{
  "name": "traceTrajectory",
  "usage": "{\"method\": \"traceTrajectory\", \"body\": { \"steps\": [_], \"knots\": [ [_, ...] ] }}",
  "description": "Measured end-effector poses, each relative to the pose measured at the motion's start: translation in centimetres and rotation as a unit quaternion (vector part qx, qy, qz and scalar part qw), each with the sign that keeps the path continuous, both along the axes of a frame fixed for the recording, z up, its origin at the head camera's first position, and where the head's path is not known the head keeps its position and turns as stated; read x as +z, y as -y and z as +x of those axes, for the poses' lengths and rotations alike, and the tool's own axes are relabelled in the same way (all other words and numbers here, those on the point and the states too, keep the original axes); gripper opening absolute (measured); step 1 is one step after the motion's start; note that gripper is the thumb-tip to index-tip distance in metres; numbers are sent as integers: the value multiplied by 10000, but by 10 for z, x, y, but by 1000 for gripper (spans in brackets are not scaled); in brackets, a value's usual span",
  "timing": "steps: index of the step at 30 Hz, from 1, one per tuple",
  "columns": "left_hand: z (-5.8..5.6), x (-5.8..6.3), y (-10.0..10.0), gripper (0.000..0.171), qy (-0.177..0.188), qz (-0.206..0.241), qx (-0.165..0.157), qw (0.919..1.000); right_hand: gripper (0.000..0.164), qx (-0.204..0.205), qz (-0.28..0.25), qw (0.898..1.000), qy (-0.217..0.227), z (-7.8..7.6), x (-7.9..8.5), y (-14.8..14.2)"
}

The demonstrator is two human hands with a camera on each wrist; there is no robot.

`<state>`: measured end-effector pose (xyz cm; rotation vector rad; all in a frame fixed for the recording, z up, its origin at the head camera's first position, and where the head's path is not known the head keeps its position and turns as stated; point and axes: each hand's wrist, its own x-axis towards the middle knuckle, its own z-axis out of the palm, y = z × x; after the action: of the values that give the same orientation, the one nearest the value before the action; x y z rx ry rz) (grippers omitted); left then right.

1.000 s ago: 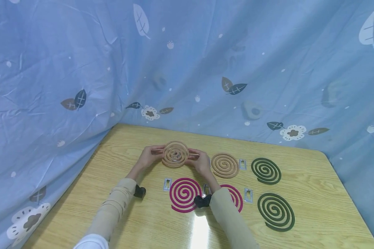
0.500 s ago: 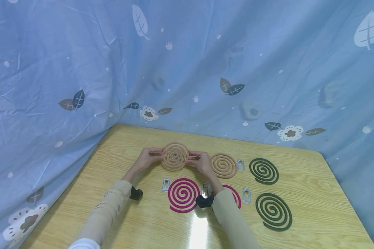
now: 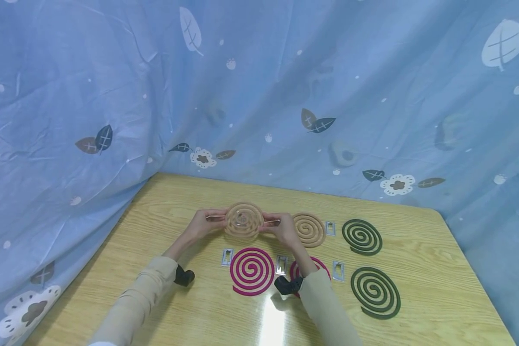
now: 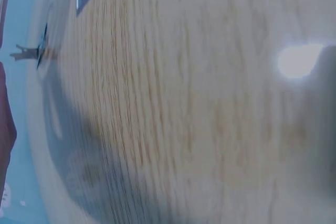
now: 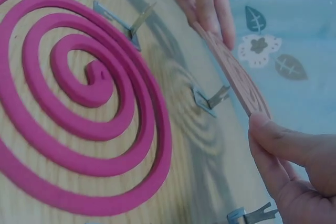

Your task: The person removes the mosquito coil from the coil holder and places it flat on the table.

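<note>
A tan mosquito coil (image 3: 243, 209) is held above the table at its back left, one hand at each side. My left hand (image 3: 202, 224) pinches its left edge, and my right hand (image 3: 284, 228) pinches the right edge between thumb and fingers. In the right wrist view the coil (image 5: 234, 74) appears almost edge-on, clear of the tabletop. Below it, in its shadow, stands a metal coil stand (image 5: 211, 102) with an upright prong. The left wrist view catches only a sliver of the left hand (image 4: 5, 121) at its edge.
Magenta coils (image 3: 252, 271) lie in front of the hands, one partly behind the right forearm. Another tan coil (image 3: 307, 229) and two dark green coils (image 3: 362, 237) lie to the right. Several metal stands (image 3: 339, 271) sit between them. A blue patterned curtain (image 3: 259, 96) borders the table.
Both hands and the held coil have come slightly lower in the head view, and the coil's tilt shifts a little. The view itself has drifted slightly. The grip is unchanged.
</note>
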<state>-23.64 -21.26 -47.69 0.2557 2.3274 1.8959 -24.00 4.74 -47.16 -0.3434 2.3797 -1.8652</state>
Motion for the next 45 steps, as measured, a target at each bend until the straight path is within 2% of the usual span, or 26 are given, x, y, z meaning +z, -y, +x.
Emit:
{"method": "traceTrajectory", "body": {
  "steps": [5,8,13,17,22,36,45],
  "knots": [
    [5,0,-4,37,-151,213,-174,9995,34,-104,106,9998,140,3,-4,-5],
    [5,0,-7,38,-9,248,-174,9995,35,-129,144,9997,178,5,-5,-8],
    [3,0,-13,39,220,97,-70,9997,36,-16,138,9998,116,6,-3,-13],
    [1,0,-17,38,192,-16,-82,9998,37,20,225,9996,158,6,-2,-18],
    [2,0,-21,38,228,-131,-129,9996,36,-129,359,9990,223,6,-2,-23],
    [-3,-5,-33,36,176,-417,-217,9987,35,-274,244,9981,497,7,-3,-31],
    [-5,-7,-41,35,140,-645,-203,9976,35,-470,622,9965,308,7,-5,-32]
  ]
}}
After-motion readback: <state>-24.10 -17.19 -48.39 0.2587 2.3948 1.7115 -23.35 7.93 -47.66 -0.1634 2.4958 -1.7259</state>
